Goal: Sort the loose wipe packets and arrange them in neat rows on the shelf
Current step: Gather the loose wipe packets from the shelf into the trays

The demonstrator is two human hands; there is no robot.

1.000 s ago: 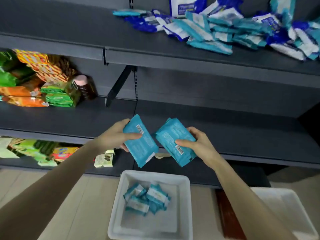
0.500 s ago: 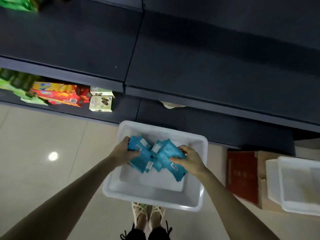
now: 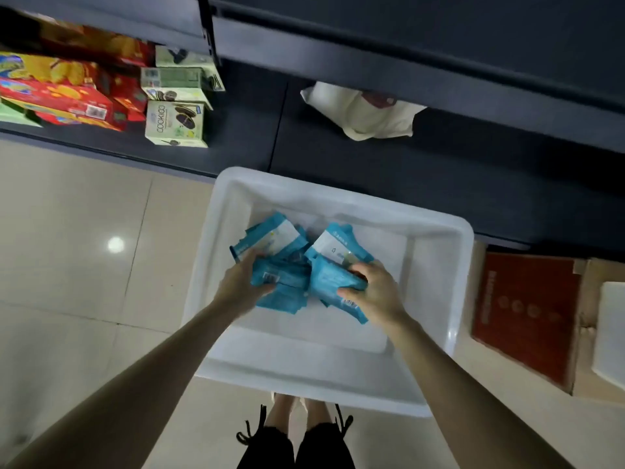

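A white plastic bin (image 3: 439, 299) stands on the floor below me with several teal wipe packets (image 3: 277, 238) piled in its middle. My left hand (image 3: 241, 284) grips a teal packet (image 3: 284, 277) on the left side of the pile. My right hand (image 3: 375, 292) holds another teal packet (image 3: 329, 282) on the right side, thumb on top and fingers curled over its far edge. Both hands are down inside the bin. The dark shelf (image 3: 439, 79) runs across the top of the view.
Cookie boxes (image 3: 176, 123) and red snack boxes (image 3: 64, 99) fill the bottom shelf at left. A crumpled white bag (image 3: 362, 113) lies under the shelf. A red cardboard box (image 3: 521, 316) and a second white bin (image 3: 612, 333) sit at right. My feet are just behind the bin.
My hands came down from shelf height into the bin with the two packets, and my view tilted down. Since half a second ago they sit lower on the pile.
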